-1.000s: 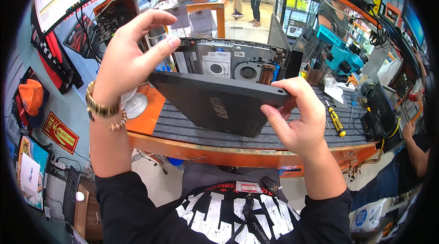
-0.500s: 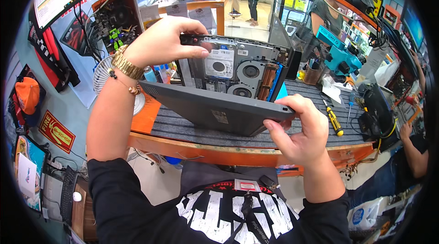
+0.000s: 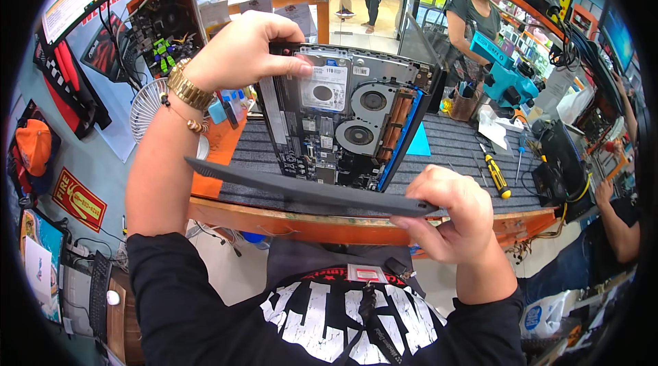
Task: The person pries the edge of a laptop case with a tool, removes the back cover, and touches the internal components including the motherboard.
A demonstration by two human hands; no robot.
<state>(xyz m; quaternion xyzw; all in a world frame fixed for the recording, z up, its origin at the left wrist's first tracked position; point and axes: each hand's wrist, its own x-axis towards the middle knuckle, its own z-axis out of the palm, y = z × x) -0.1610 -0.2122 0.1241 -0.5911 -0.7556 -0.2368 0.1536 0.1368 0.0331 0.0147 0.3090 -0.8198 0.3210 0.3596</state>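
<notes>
An opened laptop [image 3: 315,136] stands upright on the striped grey mat [image 3: 466,160], showing its hard drive [image 3: 322,95], two fans [image 3: 356,136] and copper heat pipes [image 3: 396,129]. My left hand [image 3: 240,54] grips its top left edge, thumb on the front, fingers over the top. My right hand [image 3: 452,212] holds the detached dark grey bottom cover [image 3: 308,191] by its right end, with the cover tilted nearly edge-on in front of the laptop.
A yellow screwdriver [image 3: 495,175], blue screwdriver [image 3: 521,157] and teal microscope [image 3: 507,88] are at right, beside cables and devices. A white fan [image 3: 147,109] stands left. A person [image 3: 466,23] stands behind the bench; another person's arm [image 3: 620,229] is at far right.
My left hand has moved onto the laptop's top edge. My right hand has lowered the cover away from the laptop and tipped it flatter, exposing the lower part of the internals.
</notes>
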